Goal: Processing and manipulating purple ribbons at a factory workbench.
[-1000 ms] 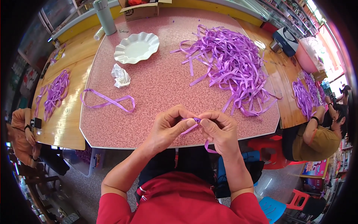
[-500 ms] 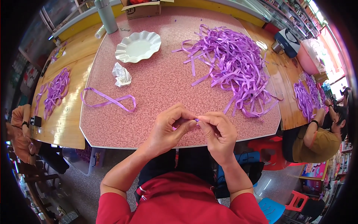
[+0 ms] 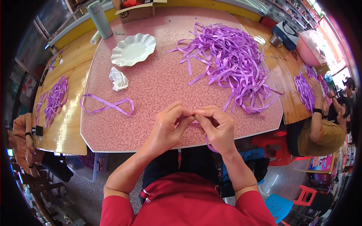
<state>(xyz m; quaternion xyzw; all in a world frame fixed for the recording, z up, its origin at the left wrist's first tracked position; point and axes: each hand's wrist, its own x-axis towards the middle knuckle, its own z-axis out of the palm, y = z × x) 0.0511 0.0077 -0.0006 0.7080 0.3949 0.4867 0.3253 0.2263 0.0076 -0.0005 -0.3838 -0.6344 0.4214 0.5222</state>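
Note:
Over the near edge of the pink speckled table [image 3: 151,86], my left hand [image 3: 171,126] and my right hand [image 3: 217,128] meet fingertip to fingertip. Both pinch a purple ribbon [image 3: 211,146]; a loop of it hangs below my right hand, and the part between the fingertips is mostly hidden. A large tangled pile of purple ribbons [image 3: 233,64] lies beyond my right hand. One looped, crossed ribbon [image 3: 107,105] rests to the left of my left hand.
A white scalloped dish [image 3: 134,49], crumpled white tissue [image 3: 118,79], green-grey bottle [image 3: 100,20] and cardboard box [image 3: 135,13] stand farther back. Co-workers sit at wooden side tables, left [image 3: 62,132] and right [image 3: 288,98], with more ribbons [image 3: 56,100]. A red stool [image 3: 273,145] is below right.
The ribbon's loop now shows hanging below my right hand. My fingertips stay together while the view shifts slightly. The right co-worker's arm is raised higher.

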